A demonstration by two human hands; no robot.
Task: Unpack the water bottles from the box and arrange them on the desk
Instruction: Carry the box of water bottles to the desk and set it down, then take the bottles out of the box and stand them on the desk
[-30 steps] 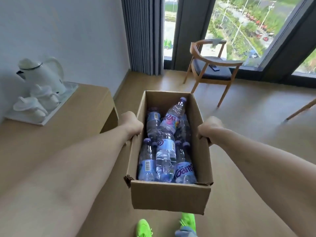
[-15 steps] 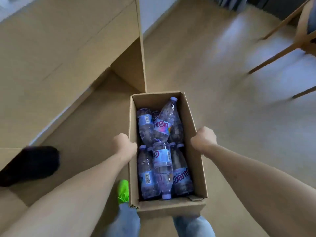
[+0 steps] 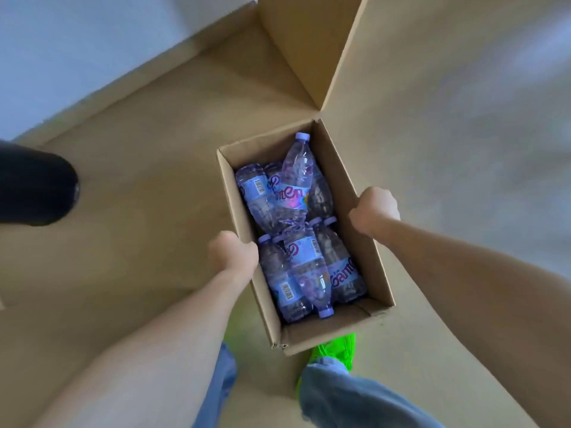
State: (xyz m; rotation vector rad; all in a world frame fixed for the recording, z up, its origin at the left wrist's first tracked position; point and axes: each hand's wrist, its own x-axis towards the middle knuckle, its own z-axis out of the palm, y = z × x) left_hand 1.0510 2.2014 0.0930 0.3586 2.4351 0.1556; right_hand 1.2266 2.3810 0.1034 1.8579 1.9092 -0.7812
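Observation:
An open cardboard box (image 3: pixel 367 242) is low over the wooden floor, seen from straight above. Several clear water bottles (image 3: pixel 306 261) with purple caps and blue labels lie heaped inside it. One bottle (image 3: pixel 298 168) rests slanted on top of the far ones, cap pointing away from me. My left hand (image 3: pixel 231 254) grips the box's left long wall, fingers curled over the rim. My right hand (image 3: pixel 375 211) grips the right long wall the same way. I cannot tell whether the box touches the floor.
The desk's wooden side panel (image 3: pixel 302 41) rises just beyond the box. A white wall (image 3: pixel 77 50) runs at upper left. A black rounded object (image 3: pixel 34 186) sits at the left edge. My jeans (image 3: pixel 349 396) and a green shoe (image 3: pixel 336 350) are below the box.
The box has gone down toward the floor beside the desk, both hands still on its walls. My view has tilted to look straight down; the chair and window have left the frame.

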